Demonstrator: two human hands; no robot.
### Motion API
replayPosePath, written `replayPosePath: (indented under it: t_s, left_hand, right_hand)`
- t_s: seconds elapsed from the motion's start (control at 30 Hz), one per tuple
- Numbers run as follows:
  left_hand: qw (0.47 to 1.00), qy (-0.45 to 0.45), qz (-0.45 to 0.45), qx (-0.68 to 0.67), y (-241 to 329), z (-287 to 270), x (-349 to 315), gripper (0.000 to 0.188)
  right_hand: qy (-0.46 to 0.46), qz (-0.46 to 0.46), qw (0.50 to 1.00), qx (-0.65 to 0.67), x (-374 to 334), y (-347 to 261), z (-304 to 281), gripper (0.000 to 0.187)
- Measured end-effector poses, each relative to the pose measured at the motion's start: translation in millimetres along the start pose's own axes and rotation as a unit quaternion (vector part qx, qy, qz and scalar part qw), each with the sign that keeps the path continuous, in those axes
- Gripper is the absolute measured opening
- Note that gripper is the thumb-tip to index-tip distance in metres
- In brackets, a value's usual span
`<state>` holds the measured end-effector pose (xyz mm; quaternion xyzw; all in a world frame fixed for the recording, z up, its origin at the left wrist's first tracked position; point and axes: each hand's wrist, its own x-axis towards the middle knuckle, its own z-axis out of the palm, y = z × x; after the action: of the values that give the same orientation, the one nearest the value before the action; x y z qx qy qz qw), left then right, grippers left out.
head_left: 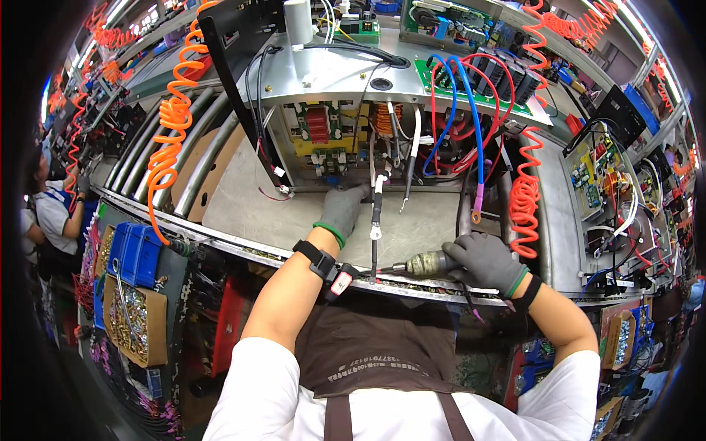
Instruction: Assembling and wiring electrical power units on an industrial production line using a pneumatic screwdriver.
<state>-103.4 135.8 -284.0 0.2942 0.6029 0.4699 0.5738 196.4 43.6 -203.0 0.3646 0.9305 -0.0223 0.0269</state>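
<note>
My left hand (343, 211), in a grey glove with a green cuff, reaches to the lower front edge of an open metal chassis (323, 84). Its fingers are bent together there, and their tips are partly hidden. Circuit boards and a red coil block (316, 125) show inside the chassis. My right hand (491, 263), also gloved, grips a power screwdriver (426, 264) that lies level, its bit toward the left. A white-and-black cable (377, 202) with a ring terminal hangs in front of the chassis, between my hands. A blue cable (476, 140) ends in another ring terminal, above my right hand.
Orange coiled air hoses (173, 117) hang at left and right. Metal rollers (202, 165) run beside the bench plate (239, 209). Blue bins (134, 250) and a cardboard box of screws (136, 323) stand at lower left. Another opened unit (607, 184) sits at right. Co-workers stand far left.
</note>
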Motion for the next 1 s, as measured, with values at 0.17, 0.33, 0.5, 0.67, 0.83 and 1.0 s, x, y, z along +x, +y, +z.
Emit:
replayPosePath:
  t_s: [0.17,0.33,0.5,0.67,0.83,1.0]
  left_hand:
    - [0.988,-0.072,-0.135,0.004,14.6,-5.4,-10.5,0.017]
    - [0.983,-0.143,-0.086,0.081,13.9,-18.2,-21.0,0.025]
    - [0.966,-0.189,-0.172,0.030,4.6,-19.8,-22.2,0.024]
    - [0.921,-0.213,-0.224,-0.235,-6.1,-9.4,-25.6,0.022]
    - [0.904,-0.242,-0.222,-0.274,-8.1,-9.5,-29.0,0.023]
    - [0.930,-0.216,-0.197,-0.222,-14.7,-7.4,-30.1,0.034]
  right_hand:
    - [-0.001,0.026,0.998,0.049,-27.3,-1.4,-39.3,0.039]
    - [-0.077,0.270,0.885,0.371,-69.6,-22.6,-43.5,0.043]
    - [-0.098,0.404,0.664,0.622,-84.2,-75.5,-29.8,0.038]
    - [-0.008,0.381,0.666,0.641,-58.5,-102.3,2.5,0.034]
    - [-0.073,0.334,0.701,0.626,-46.8,-104.1,21.2,0.043]
    - [-0.111,0.360,0.652,0.658,-43.6,-101.3,23.2,0.043]
